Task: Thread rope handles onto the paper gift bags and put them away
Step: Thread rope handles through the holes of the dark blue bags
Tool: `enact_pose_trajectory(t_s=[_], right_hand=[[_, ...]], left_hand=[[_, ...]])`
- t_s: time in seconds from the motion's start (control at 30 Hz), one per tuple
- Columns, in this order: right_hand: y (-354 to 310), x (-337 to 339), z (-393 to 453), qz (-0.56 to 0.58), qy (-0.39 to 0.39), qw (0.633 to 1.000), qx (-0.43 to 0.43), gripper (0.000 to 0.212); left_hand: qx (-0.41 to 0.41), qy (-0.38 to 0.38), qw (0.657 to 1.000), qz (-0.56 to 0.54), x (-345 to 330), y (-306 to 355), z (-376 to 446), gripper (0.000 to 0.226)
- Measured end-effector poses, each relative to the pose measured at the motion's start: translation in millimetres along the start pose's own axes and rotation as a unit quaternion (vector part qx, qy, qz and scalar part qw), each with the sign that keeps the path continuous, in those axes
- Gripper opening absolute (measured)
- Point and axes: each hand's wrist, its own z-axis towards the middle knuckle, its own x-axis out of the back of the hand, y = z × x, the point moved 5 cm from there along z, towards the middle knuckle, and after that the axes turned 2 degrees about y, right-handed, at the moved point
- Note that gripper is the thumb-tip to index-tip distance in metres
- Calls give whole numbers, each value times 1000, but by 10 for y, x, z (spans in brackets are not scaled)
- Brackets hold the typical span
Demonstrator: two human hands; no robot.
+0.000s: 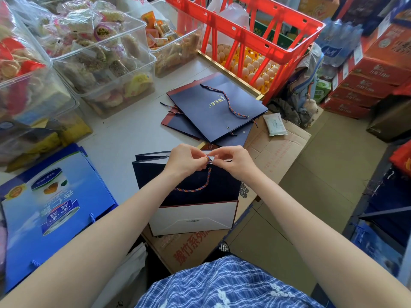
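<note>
A flat navy paper gift bag with a white bottom panel lies in front of me, partly on the table and partly on a cardboard box. A braided multicolour rope handle curves across its face. At the bag's top edge, my left hand and my right hand both pinch the rope's end between their fingertips. Farther back lies a stack of navy bags with rope handles on them.
Clear bins of packaged snacks line the table's left and back. Blue printed bags lie at the left. A red crate stands over trays of eggs. Cardboard boxes sit to the right, red cartons beyond.
</note>
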Motion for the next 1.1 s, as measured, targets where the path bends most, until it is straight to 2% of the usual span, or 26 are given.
enact_pose_trajectory(t_s=[0.2, 0.33, 0.63, 0.93, 1.1], right_hand=[[-28, 9, 39, -39, -5, 999, 10, 14], [-23, 24, 59, -55, -11, 998, 32, 13], [1, 16, 35, -16, -28, 999, 31, 11], [-8, -17, 15, -7, -67, 997, 30, 16], [15, 10, 12, -10, -34, 999, 21, 19]], left_hand=[[-64, 41, 993, 89, 26, 101, -57, 13], [-89, 14, 987, 131, 19, 129, -60, 15], [-78, -118, 990, -8, 9, 111, -51, 13], [-66, -105, 992, 8, -33, 89, 42, 11], [-79, -111, 990, 27, -50, 109, 19, 12]])
